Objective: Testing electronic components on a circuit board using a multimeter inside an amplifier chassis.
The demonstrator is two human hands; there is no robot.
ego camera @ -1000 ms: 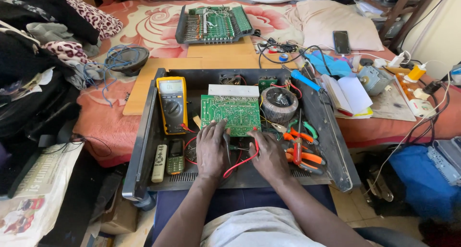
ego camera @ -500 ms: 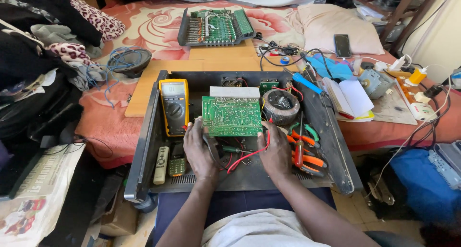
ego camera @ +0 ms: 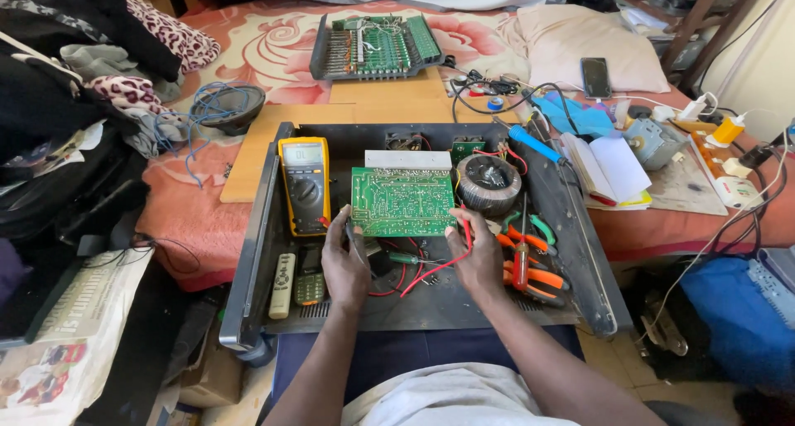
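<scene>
The open black metal chassis (ego camera: 263,227) works as a big tray here. Inside it: a green circuit board (ego camera: 403,201) in the middle, solder side up, a yellow multimeter (ego camera: 304,184) to its left, a round toroidal transformer (ego camera: 489,182) to its right, and orange-handled pliers (ego camera: 534,275) plus a red screwdriver (ego camera: 520,260) on the right side. A grey remote (ego camera: 282,285) and a small dark handset (ego camera: 310,279) lie in the front left corner.

Left hand (ego camera: 344,267) sits at the board's lower left corner, fingers curled around a black probe (ego camera: 354,245). Right hand (ego camera: 478,256) is at the lower right corner, thumb and fingers pinching a red probe (ego camera: 466,227), its red lead (ego camera: 431,269) looping between the hands.

Behind the chassis, another open unit (ego camera: 377,47) full of green boards rests on the bed.
</scene>
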